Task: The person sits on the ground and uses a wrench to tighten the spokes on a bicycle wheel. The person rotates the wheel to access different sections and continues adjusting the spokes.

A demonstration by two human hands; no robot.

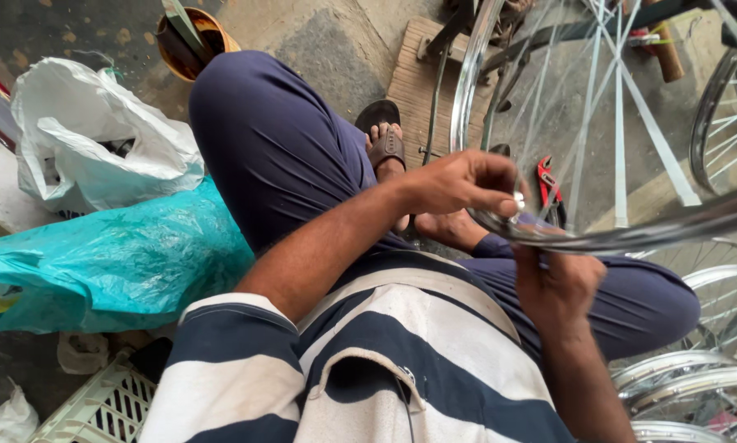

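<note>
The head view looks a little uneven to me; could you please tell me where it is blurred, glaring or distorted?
In the head view, daylight is soft, without hard shadows; the near wheel rim is smeared by closeness, with bright glints; the spokes look streaky; the left hand and right hand are fairly sharp; the wide lens bends the edges.

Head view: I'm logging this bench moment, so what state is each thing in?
Wheel rim: held up over the lap, spokes fitted.
Left hand: grip pinched on a small silver part at the rim.
Right hand: touching the rim from below.
White bag: crumpled, open.
Teal bag: lying full.
Red pliers: on the ground.
</note>
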